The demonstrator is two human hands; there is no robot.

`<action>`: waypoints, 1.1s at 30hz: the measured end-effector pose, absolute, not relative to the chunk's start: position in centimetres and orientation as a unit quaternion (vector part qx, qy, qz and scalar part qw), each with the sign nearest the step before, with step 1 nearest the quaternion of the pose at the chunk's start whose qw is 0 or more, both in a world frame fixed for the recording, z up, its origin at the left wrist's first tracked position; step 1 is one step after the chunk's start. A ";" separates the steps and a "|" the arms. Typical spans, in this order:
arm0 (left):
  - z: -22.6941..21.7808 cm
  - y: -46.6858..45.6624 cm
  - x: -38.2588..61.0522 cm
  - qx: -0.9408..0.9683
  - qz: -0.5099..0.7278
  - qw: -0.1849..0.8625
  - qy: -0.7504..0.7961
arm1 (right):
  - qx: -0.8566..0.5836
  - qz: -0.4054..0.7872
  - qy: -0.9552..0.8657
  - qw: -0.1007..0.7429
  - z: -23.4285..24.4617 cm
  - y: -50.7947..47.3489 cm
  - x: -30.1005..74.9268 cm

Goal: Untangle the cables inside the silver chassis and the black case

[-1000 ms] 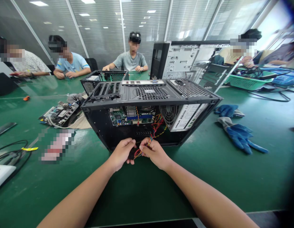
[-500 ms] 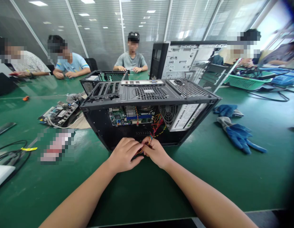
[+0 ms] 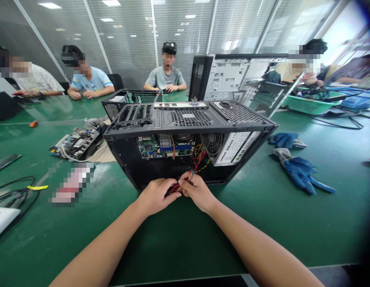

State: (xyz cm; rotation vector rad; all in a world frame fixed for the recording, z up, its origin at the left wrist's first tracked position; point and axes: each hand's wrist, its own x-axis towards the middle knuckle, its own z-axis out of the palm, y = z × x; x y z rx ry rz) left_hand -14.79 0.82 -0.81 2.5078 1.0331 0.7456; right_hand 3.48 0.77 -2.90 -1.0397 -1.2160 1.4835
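A black computer case [image 3: 185, 128] lies on the green table [image 3: 185, 239], its open side facing me. Inside it show a motherboard [image 3: 151, 149] and a labelled power supply [image 3: 237, 148] with a fan grille. Coloured power cables [image 3: 198, 159] run down from the power supply to the case's near edge. There my left hand [image 3: 156, 195] has its fingers wrapped round the bundle from the left. Close against it, my right hand [image 3: 196, 190] pinches the same cables between thumb and fingers. The ends of the cables are hidden by my hands.
Blue work gloves [image 3: 301, 169] lie to the right. Left are a circuit board with parts [image 3: 74, 143], a blurred pink item [image 3: 73, 183] and black cables [image 3: 23, 191]. Behind stand another open case [image 3: 229, 75] and a green basket [image 3: 313, 103]. Several people sit around the table.
My left hand's fingers have shifted lower and opened a little, so more of the cable bundle shows between the hands. The right hand stays almost in place.
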 end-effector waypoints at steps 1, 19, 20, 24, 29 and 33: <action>-0.8 0.7 -14.7 0.863 0.270 0.208 0.374 | -0.417 0.607 -0.492 0.464 -2.9 0.8 3.5; -0.7 0.6 -12.9 0.422 0.279 0.702 0.502 | -0.386 0.603 -0.535 0.448 -2.5 0.4 3.5; -0.7 0.6 -13.0 0.414 0.267 0.714 0.498 | -0.389 0.586 -0.555 0.444 -2.4 0.4 3.5; -0.9 0.8 -13.2 0.407 0.240 0.744 0.471 | -0.403 0.524 -0.612 0.434 -1.9 0.2 3.7; -1.5 0.3 -13.3 0.603 0.290 0.572 0.475 | -0.409 0.536 -0.595 0.437 -1.8 0.2 3.8; -1.7 0.0 -13.8 0.780 0.360 0.288 0.422 | -0.418 0.559 -0.562 0.444 -1.6 0.1 3.7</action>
